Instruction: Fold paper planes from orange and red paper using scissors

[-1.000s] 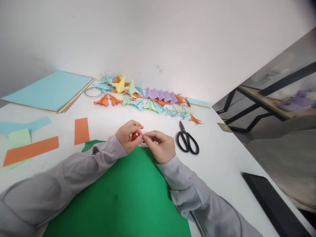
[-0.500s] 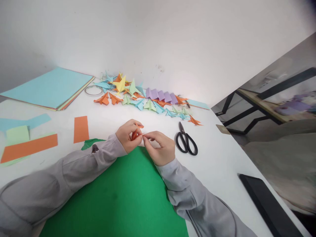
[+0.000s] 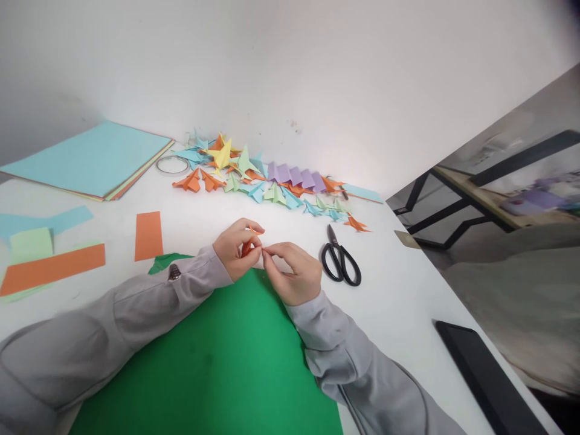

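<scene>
A small folded piece of orange paper (image 3: 247,248) is pinched in my left hand (image 3: 236,246), mostly covered by the fingers. My right hand (image 3: 294,272) meets it from the right, thumb and forefinger pressed together at the paper's tip. Both hands are above the far end of a green sheet (image 3: 217,356). Beyond them lies a row of folded paper figures in several colours, among them a yellow one (image 3: 222,154), a purple pleated strip (image 3: 294,175) and an orange one (image 3: 357,223). Black-handled scissors (image 3: 339,260) rest right of my right hand.
At the back left is a stack of coloured paper (image 3: 90,160), with a ring-shaped roll of tape (image 3: 173,165) beside it. Orange strips (image 3: 148,235) and green and blue scraps (image 3: 31,244) lie on the left. A dark flat device (image 3: 489,374) sits near the right table edge.
The hands keep nearly the same pose around the orange paper. The view has shifted very slightly; nothing was taken up or let go.
</scene>
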`<state>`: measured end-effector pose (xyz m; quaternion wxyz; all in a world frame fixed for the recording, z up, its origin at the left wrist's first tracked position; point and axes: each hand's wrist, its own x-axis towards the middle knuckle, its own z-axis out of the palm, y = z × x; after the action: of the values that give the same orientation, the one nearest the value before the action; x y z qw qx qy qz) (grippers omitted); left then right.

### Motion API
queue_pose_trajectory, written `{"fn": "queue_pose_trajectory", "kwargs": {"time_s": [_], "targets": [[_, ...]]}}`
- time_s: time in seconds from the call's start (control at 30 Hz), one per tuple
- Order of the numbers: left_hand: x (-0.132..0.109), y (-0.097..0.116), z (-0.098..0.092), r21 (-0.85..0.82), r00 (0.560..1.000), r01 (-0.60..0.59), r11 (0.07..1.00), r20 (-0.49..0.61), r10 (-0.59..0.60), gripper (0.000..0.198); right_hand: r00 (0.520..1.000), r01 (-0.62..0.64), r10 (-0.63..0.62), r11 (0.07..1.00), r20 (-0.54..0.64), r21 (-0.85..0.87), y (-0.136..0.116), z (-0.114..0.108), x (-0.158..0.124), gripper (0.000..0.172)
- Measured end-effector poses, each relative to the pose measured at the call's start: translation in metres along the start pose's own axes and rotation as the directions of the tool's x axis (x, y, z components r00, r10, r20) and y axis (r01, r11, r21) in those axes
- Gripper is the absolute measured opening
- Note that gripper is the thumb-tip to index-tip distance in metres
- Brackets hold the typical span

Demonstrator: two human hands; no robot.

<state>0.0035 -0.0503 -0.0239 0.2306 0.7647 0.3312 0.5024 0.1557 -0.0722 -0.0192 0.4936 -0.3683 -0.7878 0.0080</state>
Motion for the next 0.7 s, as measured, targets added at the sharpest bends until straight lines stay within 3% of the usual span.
{"fn": "queue_pose_trajectory", "kwargs": {"time_s": [0.17, 0.4, 0.63, 0.7], "targets": [[-0.0002, 0.0003, 0.0004, 0.011, 1.000, 0.026, 1.000, 0.011, -0.026, 0.010, 0.979, 0.202, -0.204, 0.958, 0.011, -0.203, 0.0051, -0.0019, 0.0005, 0.010], [-0.0004, -0.0057, 0.0008, -0.014, 1.000, 0.016, 1.000, -0.003, -0.017, 0.013, 0.870, 0.493, -0.456, 0.791, 0.188, -0.362, 0.0105, -0.0080, 0.0012, 0.013], [0.0004, -0.0085, 0.0011, -0.007, 1.000, 0.009, 1.000, -0.017, -0.009, 0.016, 0.855, 0.517, -0.470, 0.743, 0.219, -0.424, 0.0073, -0.0092, 0.0015, 0.016], [0.0007, -0.0086, 0.0010, -0.009, 1.000, -0.006, 1.000, -0.015, 0.006, 0.016, 0.879, 0.475, -0.440, 0.782, 0.183, -0.403, 0.0049, -0.0079, 0.0013, 0.013]]}}
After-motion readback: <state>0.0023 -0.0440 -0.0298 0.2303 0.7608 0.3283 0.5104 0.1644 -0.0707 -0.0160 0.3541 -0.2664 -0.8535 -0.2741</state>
